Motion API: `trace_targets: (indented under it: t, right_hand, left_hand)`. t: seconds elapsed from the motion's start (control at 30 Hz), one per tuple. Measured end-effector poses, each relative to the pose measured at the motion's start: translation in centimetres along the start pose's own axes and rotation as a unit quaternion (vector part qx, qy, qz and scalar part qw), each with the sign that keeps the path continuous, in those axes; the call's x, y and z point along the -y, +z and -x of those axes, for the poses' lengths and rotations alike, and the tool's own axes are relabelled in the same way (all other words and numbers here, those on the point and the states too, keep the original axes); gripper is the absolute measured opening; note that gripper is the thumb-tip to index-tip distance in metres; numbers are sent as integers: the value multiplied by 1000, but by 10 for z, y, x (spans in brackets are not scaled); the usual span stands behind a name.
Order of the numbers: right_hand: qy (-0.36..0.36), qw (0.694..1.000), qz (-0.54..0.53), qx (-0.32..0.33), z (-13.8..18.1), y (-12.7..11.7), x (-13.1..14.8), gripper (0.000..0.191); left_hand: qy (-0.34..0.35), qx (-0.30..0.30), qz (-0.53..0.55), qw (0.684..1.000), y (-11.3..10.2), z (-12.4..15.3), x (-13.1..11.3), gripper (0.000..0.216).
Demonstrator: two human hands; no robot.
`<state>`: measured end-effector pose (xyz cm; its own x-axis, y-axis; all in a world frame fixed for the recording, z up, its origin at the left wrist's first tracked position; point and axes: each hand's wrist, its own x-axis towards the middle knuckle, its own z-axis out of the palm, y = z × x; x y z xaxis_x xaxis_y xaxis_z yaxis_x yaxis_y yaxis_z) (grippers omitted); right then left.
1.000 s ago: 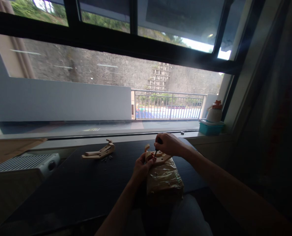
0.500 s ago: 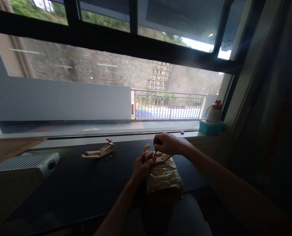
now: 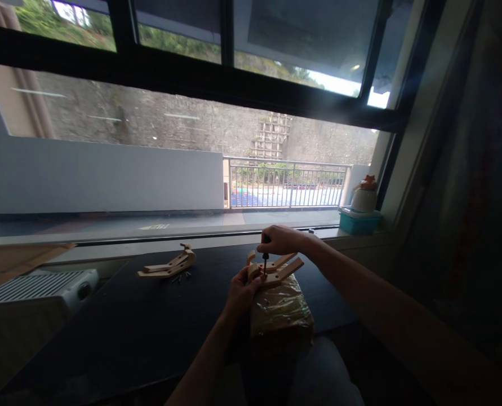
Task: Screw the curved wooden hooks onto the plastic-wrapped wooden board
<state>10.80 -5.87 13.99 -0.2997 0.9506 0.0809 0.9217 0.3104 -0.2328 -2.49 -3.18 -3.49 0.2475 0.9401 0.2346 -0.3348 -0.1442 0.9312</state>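
Observation:
My right hand point(image 3: 281, 239) is closed round the dark handle of a screwdriver point(image 3: 266, 263), which stands upright with its tip down at a curved wooden piece point(image 3: 285, 272). My left hand point(image 3: 243, 291) grips that wooden piece at its curled end, fingers wrapped round it near the screwdriver's tip. The piece rests on a box wrapped in shiny tape point(image 3: 281, 307). To the left, a similar curved wooden piece point(image 3: 166, 266) lies on the dark table point(image 3: 149, 321). Several small screws point(image 3: 180, 278) lie beside it. The screwdriver's tip is too small to make out clearly.
A white radiator point(image 3: 43, 285) and a cardboard sheet point(image 3: 18, 262) are at the left. On the windowsill at the right stands a teal box point(image 3: 359, 221) with a white pot point(image 3: 364, 199) on top. A large window spans the far side.
My right hand has risen slightly, and more of the screwdriver and of the wooden piece's straight ends shows. My left hand keeps its grip. The whole view has shifted a little.

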Motion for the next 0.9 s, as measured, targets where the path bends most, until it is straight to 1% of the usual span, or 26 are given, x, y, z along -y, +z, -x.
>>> trace_targets:
  t: [0.13, 0.2, 0.23, 0.4, 0.47, 0.57, 0.67, 0.77, 0.83, 0.9]
  right_hand:
    - [-34, 995, -39, 85, -2, -15, 0, 25]
    - [-34, 990, -57, 122, -5, -19, -3, 25]
    - [-30, 989, -61, 129, -6, -19, -5, 25]
    - [0, 993, -63, 100, -6, -11, -14, 24]
    - [11, 994, -61, 89, -5, -7, -15, 24]
    - [22, 995, -57, 74, -4, -5, -12, 29]
    - [-1, 995, -62, 82, -6, -10, -10, 27]
    - [-34, 991, -61, 110, -8, -19, -11, 25]
    - [-34, 990, -59, 127, -9, -22, -13, 24]
    - [-18, 989, -62, 134, -10, -22, -14, 25]
  left_hand:
    - [3, -1, -1, 1000, 0, 0, 0, 32]
    - [3, 1, 1, 1000, 0, 0, 1, 32]
    - [3, 2, 3, 1000, 0, 0, 1, 32]
    - [4, 5, 12, 1000, 0, 0, 3, 31]
    - [4, 4, 11, 1000, 1, 1, 1, 31]
    - [6, -1, 5, 1000, 1, 2, -1, 31]
    - [11, -6, -3, 1000, 0, 2, -2, 31]
    - [8, -4, -3, 1000, 0, 1, 0, 32]
    - [3, 1, 1, 1000, -1, 1, 1, 33]
    - [-1, 12, 2, 1000, -2, 2, 0, 33]
